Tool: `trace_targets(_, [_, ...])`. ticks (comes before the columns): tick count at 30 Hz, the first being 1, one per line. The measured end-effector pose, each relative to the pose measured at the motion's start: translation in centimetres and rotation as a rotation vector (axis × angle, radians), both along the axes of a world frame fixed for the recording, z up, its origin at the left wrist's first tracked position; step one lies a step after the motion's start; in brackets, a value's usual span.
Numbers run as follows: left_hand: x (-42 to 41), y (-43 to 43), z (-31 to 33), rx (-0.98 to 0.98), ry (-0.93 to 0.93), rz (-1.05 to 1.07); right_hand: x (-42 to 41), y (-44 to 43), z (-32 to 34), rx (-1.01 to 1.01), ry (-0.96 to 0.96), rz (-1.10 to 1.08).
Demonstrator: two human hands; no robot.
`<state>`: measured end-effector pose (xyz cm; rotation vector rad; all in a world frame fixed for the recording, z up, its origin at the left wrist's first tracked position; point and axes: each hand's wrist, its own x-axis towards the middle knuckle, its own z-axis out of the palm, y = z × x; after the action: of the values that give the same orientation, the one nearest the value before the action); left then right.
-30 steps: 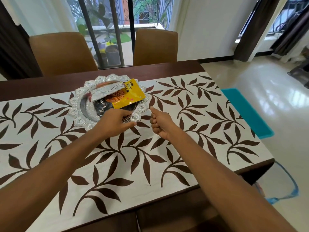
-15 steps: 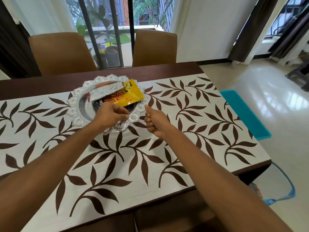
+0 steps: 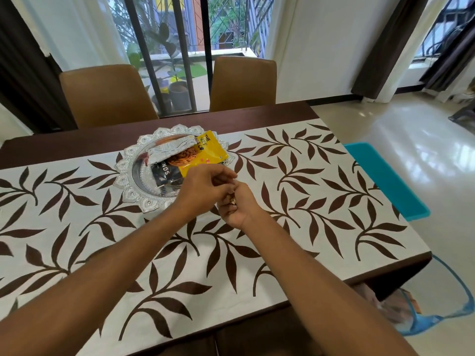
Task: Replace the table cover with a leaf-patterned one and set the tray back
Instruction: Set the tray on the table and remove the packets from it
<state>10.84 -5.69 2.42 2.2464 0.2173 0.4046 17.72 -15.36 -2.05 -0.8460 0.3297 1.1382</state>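
The white cover with brown leaves (image 3: pixel 295 201) lies flat over the dark wooden table (image 3: pixel 77 142). A silver tray with a scalloped rim (image 3: pixel 128 173) stands on it at the middle back. It holds a yellow snack packet (image 3: pixel 210 152), a black packet (image 3: pixel 162 173) and a silver foil packet (image 3: pixel 169 147). My left hand (image 3: pixel 203 186) hovers over the tray's front right rim with curled fingers. It meets my right hand (image 3: pixel 236 204), also curled, just right of the tray. Their fingertips touch, and I see nothing held between them.
Two tan chairs (image 3: pixel 105 93) (image 3: pixel 243 83) stand behind the table, before a barred window. A teal flat piece (image 3: pixel 385 178) lies past the table's right edge. A bag with blue handles (image 3: pixel 411 312) sits on the floor by the near right corner.
My left hand has let go of the tray's rim and moved right. My right hand has shifted left, so both hands now touch. The tray stays where it was.
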Motion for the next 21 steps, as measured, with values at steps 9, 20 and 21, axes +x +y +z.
trace_targets(9, [0.2, 0.8, 0.3, 0.117, -0.216, 0.088, 1.5, -1.0, 0.6, 0.041, 0.006, -0.026])
trace_targets(20, [3.2, 12.2, -3.0, 0.673, 0.533, 0.216, 4.1, -1.3, 0.9, -0.193, -0.292, 0.068])
trace_targets(21, [3.4, 12.2, -3.3, 0.702, 0.559, 0.215, 4.1, -1.3, 0.7, -0.228, -0.321, 0.083])
